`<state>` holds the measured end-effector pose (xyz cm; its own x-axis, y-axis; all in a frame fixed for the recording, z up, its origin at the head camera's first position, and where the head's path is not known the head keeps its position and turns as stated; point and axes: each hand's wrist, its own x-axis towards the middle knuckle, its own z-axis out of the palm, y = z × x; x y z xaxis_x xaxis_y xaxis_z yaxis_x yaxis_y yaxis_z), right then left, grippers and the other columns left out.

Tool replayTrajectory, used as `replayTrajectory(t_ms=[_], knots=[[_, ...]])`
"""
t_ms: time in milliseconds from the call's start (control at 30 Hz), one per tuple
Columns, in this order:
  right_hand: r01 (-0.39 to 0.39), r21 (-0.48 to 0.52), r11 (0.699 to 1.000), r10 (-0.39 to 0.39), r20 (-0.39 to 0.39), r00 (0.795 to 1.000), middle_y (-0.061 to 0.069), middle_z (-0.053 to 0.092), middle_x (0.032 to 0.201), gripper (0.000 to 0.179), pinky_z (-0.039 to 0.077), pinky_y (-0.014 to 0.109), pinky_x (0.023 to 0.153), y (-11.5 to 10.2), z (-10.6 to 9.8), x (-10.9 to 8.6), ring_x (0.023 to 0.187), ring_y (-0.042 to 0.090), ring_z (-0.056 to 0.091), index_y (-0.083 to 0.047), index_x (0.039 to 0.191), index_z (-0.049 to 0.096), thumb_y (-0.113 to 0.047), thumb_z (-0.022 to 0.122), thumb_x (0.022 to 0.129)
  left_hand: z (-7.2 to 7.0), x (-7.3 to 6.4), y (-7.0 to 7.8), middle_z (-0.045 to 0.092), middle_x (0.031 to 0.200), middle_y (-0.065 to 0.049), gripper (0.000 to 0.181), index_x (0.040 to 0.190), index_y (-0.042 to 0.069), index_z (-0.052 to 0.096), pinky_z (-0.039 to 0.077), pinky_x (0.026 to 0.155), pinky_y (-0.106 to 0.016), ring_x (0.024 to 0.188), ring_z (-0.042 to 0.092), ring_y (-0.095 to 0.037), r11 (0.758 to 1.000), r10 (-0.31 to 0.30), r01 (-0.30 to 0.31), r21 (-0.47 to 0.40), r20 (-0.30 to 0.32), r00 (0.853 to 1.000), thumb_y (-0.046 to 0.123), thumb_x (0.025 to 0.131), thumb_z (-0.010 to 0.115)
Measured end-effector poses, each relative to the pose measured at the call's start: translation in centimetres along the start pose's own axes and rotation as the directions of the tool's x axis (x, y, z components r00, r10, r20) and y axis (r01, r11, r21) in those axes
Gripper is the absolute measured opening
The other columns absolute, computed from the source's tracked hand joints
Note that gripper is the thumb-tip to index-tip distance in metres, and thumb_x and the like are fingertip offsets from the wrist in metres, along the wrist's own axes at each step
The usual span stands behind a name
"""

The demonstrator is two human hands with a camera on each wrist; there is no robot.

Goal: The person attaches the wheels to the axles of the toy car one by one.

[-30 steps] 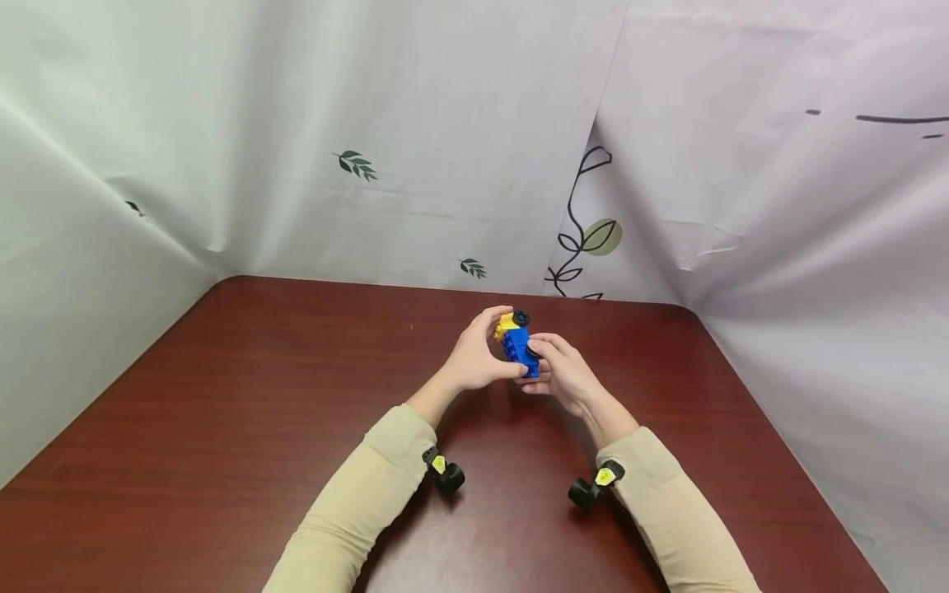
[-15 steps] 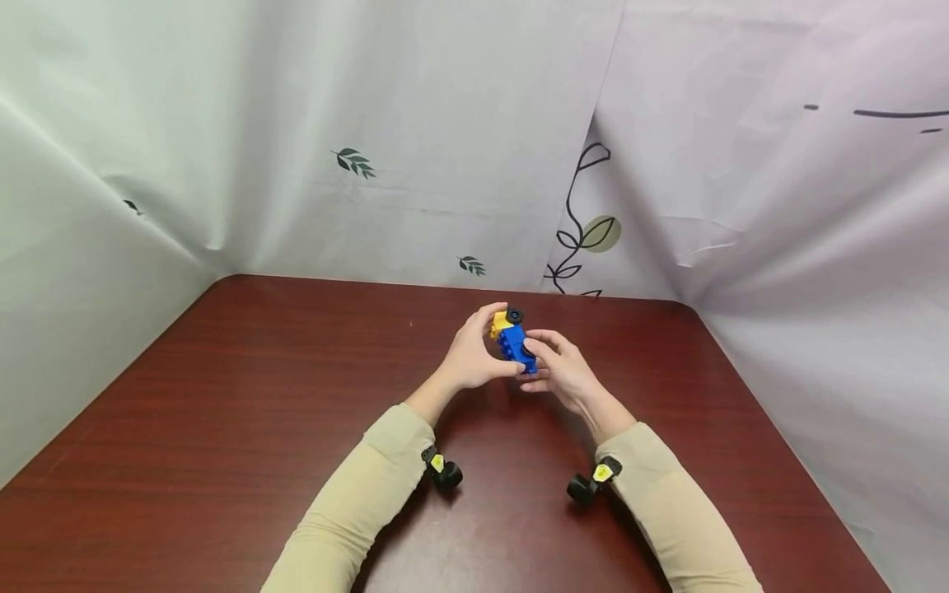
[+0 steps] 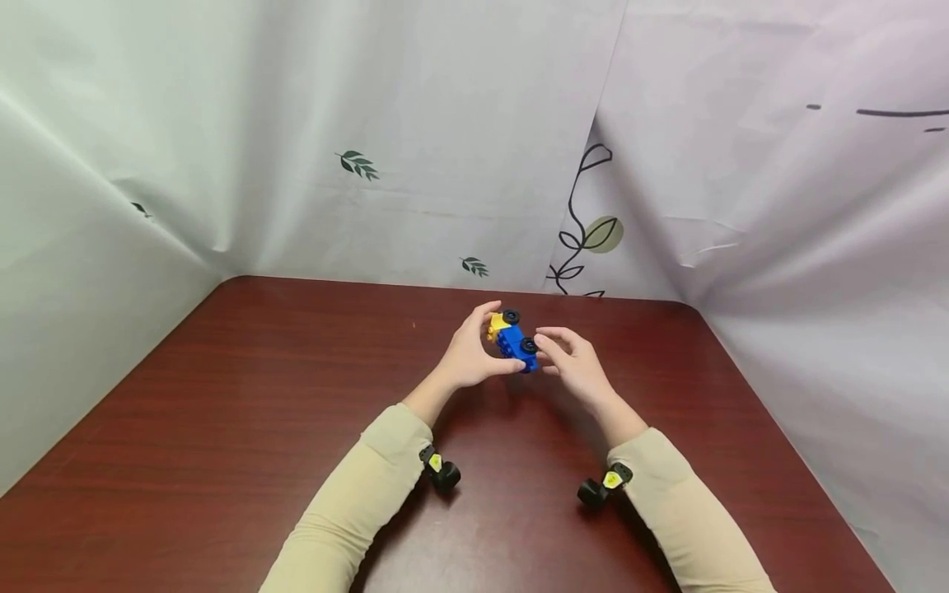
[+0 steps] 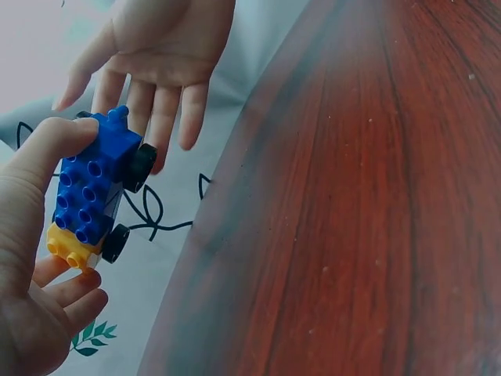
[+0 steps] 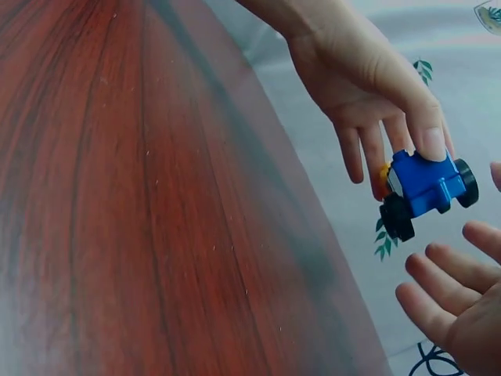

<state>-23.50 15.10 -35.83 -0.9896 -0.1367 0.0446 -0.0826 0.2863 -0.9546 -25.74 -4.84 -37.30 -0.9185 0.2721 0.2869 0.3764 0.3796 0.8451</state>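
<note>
Between thumb and fingers, my left hand (image 3: 469, 352) grips a toy car (image 4: 88, 193) by its two ends, tilted and held up over the table. Its body is blue building-block plastic with round studs, a yellow block (image 3: 497, 324) at the far end and black wheels (image 3: 529, 345). In the left wrist view the thumb presses the blue end, and the fingers meet the yellow end. My right hand (image 3: 578, 365) is just right of the car, its fingers relaxed and spread, the fingertips close to the near wheel. In the right wrist view these fingers (image 5: 442, 282) show apart from the car.
A dark red wooden table (image 3: 296, 371) lies under both arms. White cloth (image 3: 445, 123) with a leaf print hangs behind it and along its sides. Small black cameras (image 3: 445, 475) are strapped at both wrists.
My right hand has let go of the car's near wheel and drawn back to the right, so that wheel now shows. My left hand and the car have shifted slightly left.
</note>
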Motion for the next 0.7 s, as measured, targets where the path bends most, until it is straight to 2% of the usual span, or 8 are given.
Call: replayTrajectory(t_ms=[267, 500, 700], knots=[[0.117, -0.068, 0.991, -0.116, 0.010, 0.993, 0.018, 0.061, 0.123, 0.040, 0.053, 0.044, 0.088, -0.7, -0.5, -1.0, 0.106, 0.032, 0.063, -0.005, 0.125, 0.057, -0.028, 0.061, 0.093, -0.3, -0.1, 0.1, 0.040, 0.144, -0.011, 0.093, 0.144, 0.025, 0.031, 0.042, 0.103, -0.050, 0.132, 0.043, -0.029, 0.999, -0.032, 0.032, -0.004, 0.004, 0.999, 0.037, 0.068, 0.083], [0.245, -0.140, 0.959, -0.244, 0.028, 0.969, 0.021, 0.063, 0.120, 0.036, 0.054, 0.040, 0.089, -2.6, -0.1, -2.9, 0.107, 0.032, 0.063, 0.002, 0.124, 0.057, -0.013, 0.061, 0.092, -0.6, -0.3, 0.1, 0.042, 0.142, -0.010, 0.091, 0.144, 0.024, 0.031, 0.047, 0.099, -0.045, 0.126, 0.047, -0.026, 0.994, -0.094, 0.094, -0.055, -0.009, 0.995, 0.041, 0.070, 0.081], [0.319, -0.173, 0.932, -0.321, 0.015, 0.947, 0.014, 0.068, 0.112, 0.035, 0.053, 0.043, 0.090, -0.1, 0.0, -1.4, 0.100, 0.027, 0.065, -0.009, 0.121, 0.061, -0.018, 0.067, 0.088, -0.8, -0.5, 0.2, 0.043, 0.140, -0.011, 0.089, 0.143, 0.022, 0.032, 0.048, 0.098, -0.042, 0.123, 0.050, -0.025, 0.990, -0.112, 0.110, -0.088, -0.018, 0.994, 0.041, 0.071, 0.081]])
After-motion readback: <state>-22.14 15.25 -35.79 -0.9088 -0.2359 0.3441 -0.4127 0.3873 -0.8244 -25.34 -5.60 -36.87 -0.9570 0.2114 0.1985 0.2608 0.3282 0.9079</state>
